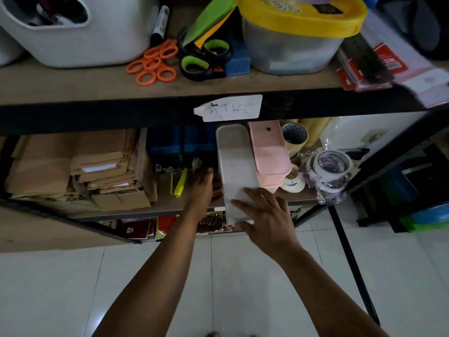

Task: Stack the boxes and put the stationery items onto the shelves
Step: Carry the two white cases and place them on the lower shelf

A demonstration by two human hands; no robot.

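A long white plastic box (pixel 237 164) lies on the middle shelf (pixel 170 205), its near end sticking out past the shelf edge. My right hand (pixel 264 215) grips that near end, fingers spread over the lid. A pink box (pixel 268 152) lies right beside it, touching its right side. My left hand (pixel 201 183) reaches onto the shelf just left of the white box, fingers pointing inward near its side; its fingertips are hidden. Orange scissors (pixel 155 63) and black-green scissors (pixel 204 60) lie on the upper shelf (pixel 97 86).
Brown envelopes (pixel 97 166) fill the middle shelf's left; blue boxes (pixel 179 142) stand behind a yellow cutter (pixel 181 182). Tape rolls (pixel 328 169) sit right of the pink box. Above are a white basket (pixel 73 32), a yellow-lidded tub (pixel 296 37) and packets (pixel 379 59). White tiled floor below.
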